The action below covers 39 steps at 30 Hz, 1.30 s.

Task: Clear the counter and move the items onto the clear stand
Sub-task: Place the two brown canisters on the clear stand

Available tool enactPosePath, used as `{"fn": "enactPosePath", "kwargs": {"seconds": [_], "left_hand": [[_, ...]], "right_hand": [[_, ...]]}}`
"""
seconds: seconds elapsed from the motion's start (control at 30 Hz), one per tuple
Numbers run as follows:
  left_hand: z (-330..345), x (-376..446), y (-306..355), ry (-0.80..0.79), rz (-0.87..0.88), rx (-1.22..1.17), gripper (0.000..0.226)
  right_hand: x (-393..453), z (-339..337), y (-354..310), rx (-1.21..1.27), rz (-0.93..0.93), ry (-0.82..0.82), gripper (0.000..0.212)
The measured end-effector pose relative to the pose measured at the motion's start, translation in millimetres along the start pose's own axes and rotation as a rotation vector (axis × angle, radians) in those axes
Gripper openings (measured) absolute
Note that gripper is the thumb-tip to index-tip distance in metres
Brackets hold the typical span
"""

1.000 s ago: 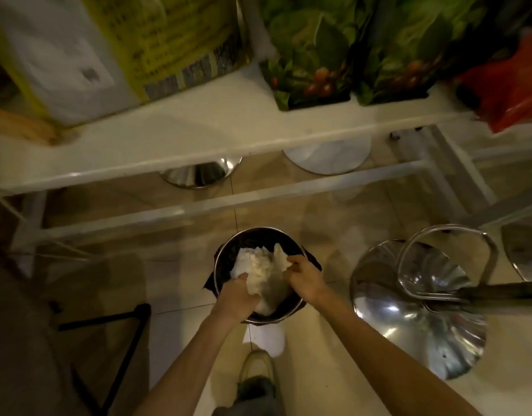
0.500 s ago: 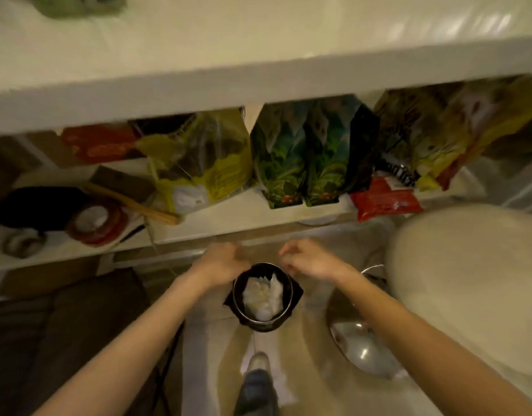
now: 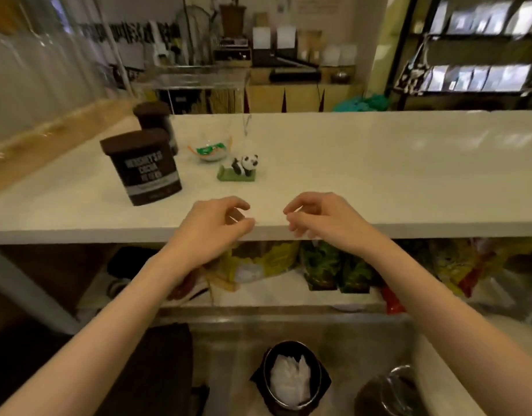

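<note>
The fingers (image 3: 228, 205) of the left hand (image 3: 212, 226) are loosely curled with nothing held between them, and the same is seen of the right hand (image 3: 321, 219), whose fingers are bent inward and empty. Both hands hover at the near edge of the white counter (image 3: 378, 175), a little apart from one another.

The clear stand (image 3: 195, 78) is found beyond the far edge of the counter, ahead and to the left; its top cannot be read clearly through the blur. Of the things to be moved, the largest is the near cocoa tub (image 3: 141, 168), set upright forward and to the left of the left hand. Behind it, partly hidden, a second cocoa tub (image 3: 155, 120) is stood. Further right a small glass bowl (image 3: 212, 150) holding green packets is placed, and just in front of it the panda figurine (image 3: 243, 169) on its green base, whose long axis is laid roughly across the view.

All four lie on the left hand's side, so it is judged that the left hand is the nearer. The near tub is closest to those fingers, and a reach forward and leftward would be called for. The right half of the counter is bare.
</note>
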<state>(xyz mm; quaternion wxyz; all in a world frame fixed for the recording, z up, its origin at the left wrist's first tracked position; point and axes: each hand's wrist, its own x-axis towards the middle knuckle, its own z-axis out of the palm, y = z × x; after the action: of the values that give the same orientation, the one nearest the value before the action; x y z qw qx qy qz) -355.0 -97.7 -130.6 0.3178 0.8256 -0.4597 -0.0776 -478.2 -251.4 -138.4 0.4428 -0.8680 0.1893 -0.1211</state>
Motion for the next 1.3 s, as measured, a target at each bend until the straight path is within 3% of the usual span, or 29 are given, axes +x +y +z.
{"fn": "enactPosePath", "kwargs": {"seconds": [0.27, 0.43, 0.53, 0.63, 0.73, 0.83, 1.3], "left_hand": [[-74.8, 17.1, -71.9, 0.479, 0.124, 0.133, 0.044], [-96.6, 21.6, -132.9, 0.669, 0.026, 0.11, 0.055], [-101.5, 28.4, -160.0, 0.603, -0.127, -0.028, 0.084], [-106.9, 40.6, -181.2, 0.373, -0.239, -0.213, 0.101], [-113.8, 50.3, -193.1, 0.14, -0.234, -0.394, 0.088], [-119.2, 55.1, -200.6, 0.044, -0.2, -0.494, 0.073], [-137.7, 87.1, -204.0, 0.262, -0.188, -0.501, 0.058]], "right_hand": [[103.8, 35.3, -63.9, 0.022, -0.146, 0.009, 0.023], [159.8, 77.8, -74.3, -0.017, -0.147, -0.075, 0.042], [181.6, 98.1, -74.6, -0.04, -0.145, -0.159, 0.061], [195.8, 110.0, -72.7, -0.003, -0.142, -0.204, 0.07], [202.4, 119.0, -71.6, 0.088, -0.153, -0.215, 0.062], [205.8, 124.6, -71.0, 0.118, -0.153, -0.154, 0.055], [240.5, 113.4, -88.1, 0.306, -0.163, -0.119, 0.037]]}}
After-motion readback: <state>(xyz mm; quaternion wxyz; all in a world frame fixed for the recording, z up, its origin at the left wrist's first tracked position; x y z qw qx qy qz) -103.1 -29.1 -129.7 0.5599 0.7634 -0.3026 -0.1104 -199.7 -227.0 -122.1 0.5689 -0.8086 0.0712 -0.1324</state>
